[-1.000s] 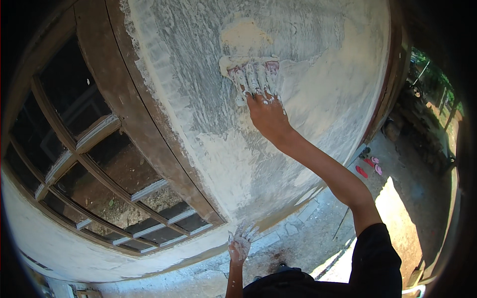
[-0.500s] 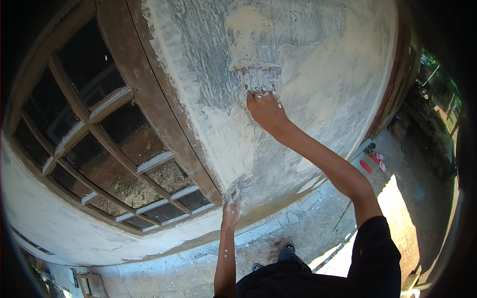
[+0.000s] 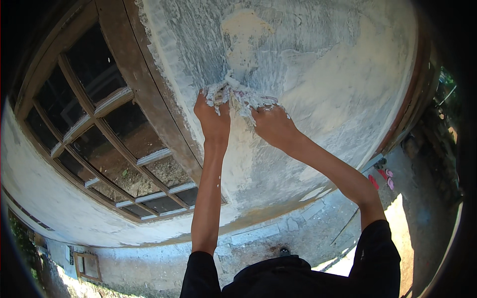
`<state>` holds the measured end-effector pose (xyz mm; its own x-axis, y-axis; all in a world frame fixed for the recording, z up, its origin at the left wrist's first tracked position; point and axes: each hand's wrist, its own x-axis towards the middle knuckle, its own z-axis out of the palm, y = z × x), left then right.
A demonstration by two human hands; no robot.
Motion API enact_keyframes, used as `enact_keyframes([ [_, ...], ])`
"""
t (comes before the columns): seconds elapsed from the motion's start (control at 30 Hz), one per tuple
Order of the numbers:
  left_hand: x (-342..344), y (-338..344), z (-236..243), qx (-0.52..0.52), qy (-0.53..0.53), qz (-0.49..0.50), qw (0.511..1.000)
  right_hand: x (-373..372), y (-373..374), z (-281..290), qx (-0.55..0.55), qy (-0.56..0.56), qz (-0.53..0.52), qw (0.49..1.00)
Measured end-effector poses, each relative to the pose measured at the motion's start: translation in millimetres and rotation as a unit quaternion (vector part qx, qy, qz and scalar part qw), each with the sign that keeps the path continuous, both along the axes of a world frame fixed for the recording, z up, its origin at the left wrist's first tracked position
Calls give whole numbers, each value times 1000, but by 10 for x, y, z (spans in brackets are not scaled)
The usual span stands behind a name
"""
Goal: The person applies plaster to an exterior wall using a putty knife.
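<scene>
My left hand [image 3: 213,111] and my right hand [image 3: 275,124] meet on the rough, partly plastered wall [image 3: 338,59]. Thick white putty coats the fingers of both. My right hand is closed on a wide, pinkish scraper [image 3: 243,94] smeared with putty. My left hand has its fingers bent against the scraper's left part; the putty hides exactly what they grip. Just above the hands, a cream patch of putty [image 3: 246,27] sticks to the grey surface.
A brown wooden window frame [image 3: 124,30] with dark panes fills the left. Below the wall runs a dusty concrete floor [image 3: 303,243], with pink and red sandals [image 3: 387,181] at the right. A small wooden frame [image 3: 87,268] stands at lower left.
My left hand has risen from near the wall's foot to join my right at the scraper, its spread fingers now bent. My right hand and the scraper have moved downward on the wall.
</scene>
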<state>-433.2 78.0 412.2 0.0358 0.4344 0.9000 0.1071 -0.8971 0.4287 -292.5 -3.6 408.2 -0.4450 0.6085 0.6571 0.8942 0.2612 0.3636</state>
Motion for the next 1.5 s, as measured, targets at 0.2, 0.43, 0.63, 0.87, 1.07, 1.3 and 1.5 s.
enact_keyframes([
  [0.2,90,-9,111,-1,36,58,998,633,153,490,-80,138,26,987],
  [0.43,62,-29,131,52,96,117,987,851,376,429,20,254,44,966],
  [0.63,1,57,34,85,134,194,968,863,273,317,10,468,58,882],
  [0.87,-109,-114,18,-1,171,212,962,1066,9,156,59,651,166,739],
  [1.07,-22,-301,-211,9,298,347,889,1198,-146,620,238,626,197,716],
  [1.3,-33,-306,-314,-3,332,336,882,1034,125,1318,288,493,106,814],
  [1.5,-53,-260,-371,0,298,301,906,1167,748,1359,336,257,-87,902],
])
